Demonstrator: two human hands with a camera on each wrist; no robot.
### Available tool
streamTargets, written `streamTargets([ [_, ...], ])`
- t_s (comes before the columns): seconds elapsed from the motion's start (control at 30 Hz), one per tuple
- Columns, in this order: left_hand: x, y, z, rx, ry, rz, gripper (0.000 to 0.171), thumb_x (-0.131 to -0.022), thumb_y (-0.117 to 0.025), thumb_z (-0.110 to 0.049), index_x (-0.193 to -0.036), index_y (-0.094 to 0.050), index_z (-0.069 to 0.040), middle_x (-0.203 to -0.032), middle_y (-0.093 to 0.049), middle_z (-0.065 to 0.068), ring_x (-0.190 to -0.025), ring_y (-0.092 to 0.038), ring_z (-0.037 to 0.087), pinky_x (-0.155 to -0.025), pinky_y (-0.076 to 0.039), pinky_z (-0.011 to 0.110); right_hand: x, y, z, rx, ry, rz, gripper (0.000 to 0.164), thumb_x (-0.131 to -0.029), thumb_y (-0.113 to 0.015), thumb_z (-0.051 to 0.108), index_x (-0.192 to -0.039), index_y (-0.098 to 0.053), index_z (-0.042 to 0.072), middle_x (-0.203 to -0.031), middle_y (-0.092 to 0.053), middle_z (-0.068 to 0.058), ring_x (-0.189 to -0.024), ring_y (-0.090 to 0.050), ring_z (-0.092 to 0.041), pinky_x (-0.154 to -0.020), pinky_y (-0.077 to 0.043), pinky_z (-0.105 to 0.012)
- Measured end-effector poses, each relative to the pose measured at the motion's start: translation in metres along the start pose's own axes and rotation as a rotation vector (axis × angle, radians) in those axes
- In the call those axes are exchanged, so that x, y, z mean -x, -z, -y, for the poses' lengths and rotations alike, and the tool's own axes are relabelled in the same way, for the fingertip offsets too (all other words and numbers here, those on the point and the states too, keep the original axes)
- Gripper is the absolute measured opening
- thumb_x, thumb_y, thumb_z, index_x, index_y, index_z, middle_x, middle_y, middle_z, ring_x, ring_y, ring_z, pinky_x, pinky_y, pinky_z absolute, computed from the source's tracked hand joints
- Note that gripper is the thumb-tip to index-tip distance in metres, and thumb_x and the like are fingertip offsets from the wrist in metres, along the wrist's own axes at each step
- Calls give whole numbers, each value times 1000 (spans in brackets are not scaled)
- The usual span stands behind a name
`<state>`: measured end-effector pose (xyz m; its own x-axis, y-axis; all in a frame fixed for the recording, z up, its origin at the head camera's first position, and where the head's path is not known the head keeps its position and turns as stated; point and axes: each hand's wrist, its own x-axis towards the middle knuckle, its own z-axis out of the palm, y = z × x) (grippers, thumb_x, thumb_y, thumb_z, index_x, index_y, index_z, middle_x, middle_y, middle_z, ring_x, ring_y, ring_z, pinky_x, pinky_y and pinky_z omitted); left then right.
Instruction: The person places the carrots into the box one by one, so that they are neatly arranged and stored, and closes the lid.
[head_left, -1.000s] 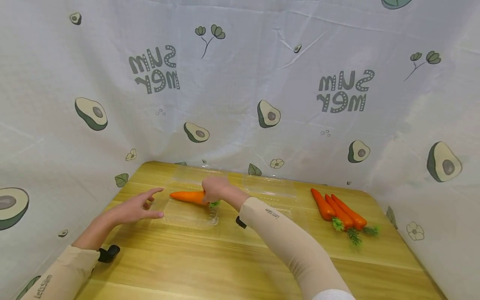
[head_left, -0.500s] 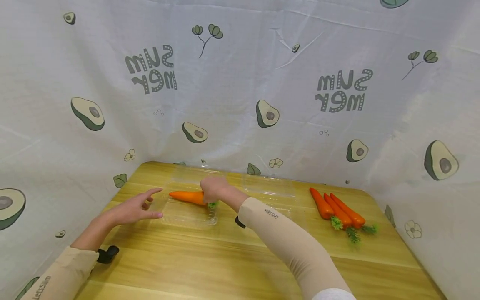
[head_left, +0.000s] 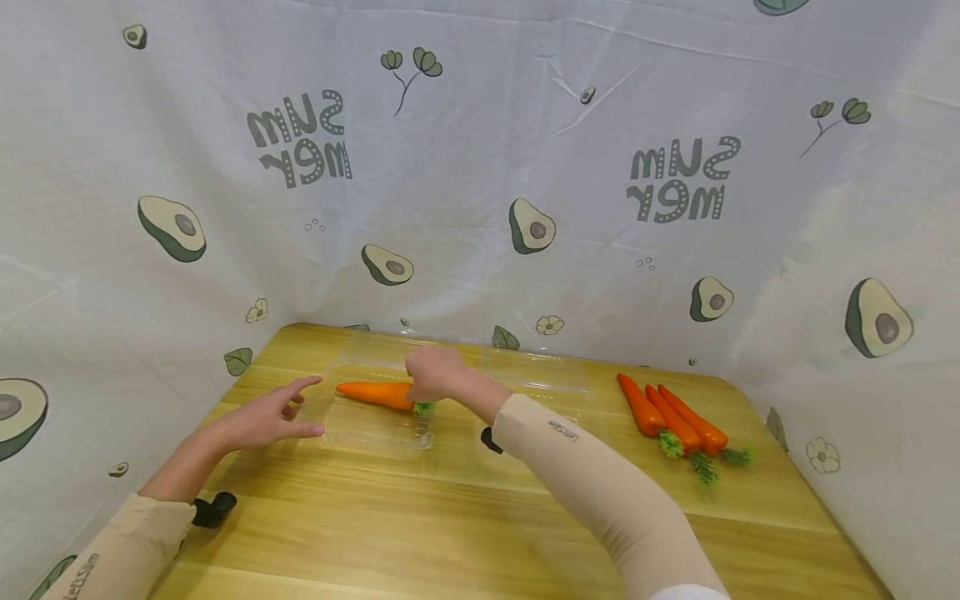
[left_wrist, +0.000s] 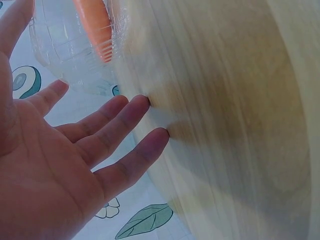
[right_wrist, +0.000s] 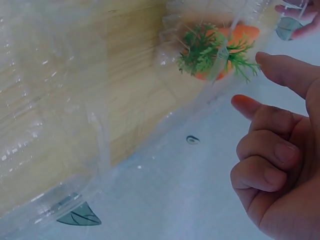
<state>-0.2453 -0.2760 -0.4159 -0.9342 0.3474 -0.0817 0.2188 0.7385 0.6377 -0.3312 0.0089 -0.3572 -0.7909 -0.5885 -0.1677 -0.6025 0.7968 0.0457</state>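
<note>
An orange carrot with a green leafy top lies in a clear plastic box, its tip pointing left. Over the leafy end is my right hand. In the right wrist view that hand has thumb and index finger parted, the other fingers curled, with a gap between it and the carrot. Beside the box on the left, my left hand is held with fingers spread and nothing in it. The left wrist view shows its palm near the box holding the carrot.
Several more carrots, including one red-orange carrot, lie together at the right of the wooden table. Another clear plastic box stands right of the first. Behind hangs a white curtain printed with avocados.
My right hand has let go of the carrot and drawn slightly up and to the right. The carrot stays in the box, and my left hand has hardly moved.
</note>
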Motion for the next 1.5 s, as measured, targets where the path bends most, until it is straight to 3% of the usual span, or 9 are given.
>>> streamTargets([
  [0.2, -2, 1, 1, -1, 1, -3, 91, -93, -71, -43, -160, -20, -6, -144, -41, 39, -123, -53, 54, -91, -51, 59, 15, 10, -7, -43, 0, -32, 42, -91, -71, 35, -63, -45, 18, -63, -28, 6, -55, -25, -10, -48, -19, -26],
  [0.4, -2, 0, 1, -1, 0, -1, 91, -93, -71, -43, -159, -20, -5, -144, -41, 40, -122, -54, 53, -91, -51, 59, 30, 14, -18, -23, 8, -88, 23, -92, -71, 36, -97, -74, 14, -100, -72, 1, -80, -64, -14, -54, -46, -28],
  [0.63, 2, -3, 3, 4, 1, 7, 92, -93, -72, -42, -159, -21, -6, -143, -42, 39, -121, -55, 51, -89, -52, 57, 48, 15, -34, -47, -15, -120, 36, -93, -69, 36, -120, -74, 13, -124, -71, -2, -106, -69, -23, -69, -56, -38],
  [0.87, 2, -4, 3, 11, -6, 7, 91, -93, -72, -41, -159, -20, -5, -143, -41, 40, -121, -55, 52, -88, -52, 57, 65, 16, -51, -80, -75, -151, 41, -94, -69, 36, -129, -70, 14, -129, -69, -3, -107, -69, -25, -64, -55, -37],
  [1.1, 2, -1, 0, 0, -33, 0, 90, -94, -71, -39, -159, -20, -3, -142, -41, 42, -121, -55, 53, -89, -51, 59, 81, 18, -71, -152, -96, -204, 40, -93, -69, 31, -127, -70, 10, -128, -70, -6, -111, -68, -27, -84, -56, -42],
  [1.23, 0, -2, 0, 0, -32, 8, 89, -94, -71, -40, -159, -21, -3, -142, -42, 42, -121, -55, 52, -88, -52, 57, 94, 18, -81, -210, -114, -217, 40, -93, -68, 29, -128, -69, 9, -129, -69, -8, -104, -68, -24, -83, -54, -41],
  [1.33, -1, -3, 2, 0, -23, 10, 90, -94, -71, -41, -159, -21, -4, -143, -42, 41, -121, -55, 53, -89, -52, 57, 102, 18, -89, -224, -126, -219, 42, -94, -67, 29, -130, -68, 9, -129, -69, -8, -78, -65, -16, -82, -53, -40],
  [1.43, -1, -1, 4, 4, -20, 10, 90, -94, -71, -41, -159, -20, -5, -143, -40, 41, -122, -54, 54, -89, -52, 58, 109, 19, -96, -237, -137, -225, 42, -94, -67, 29, -131, -67, 9, -113, -74, -9, -51, -40, -10, -70, -49, -36],
  [1.5, 0, 0, 4, 8, -20, 13, 91, -94, -70, -41, -159, -19, -5, -143, -40, 42, -122, -54, 54, -89, -53, 58, 115, 19, -101, -262, -148, -222, 43, -94, -67, 27, -133, -66, 8, -95, -74, -9, -48, -28, -10, -64, -44, -33],
])
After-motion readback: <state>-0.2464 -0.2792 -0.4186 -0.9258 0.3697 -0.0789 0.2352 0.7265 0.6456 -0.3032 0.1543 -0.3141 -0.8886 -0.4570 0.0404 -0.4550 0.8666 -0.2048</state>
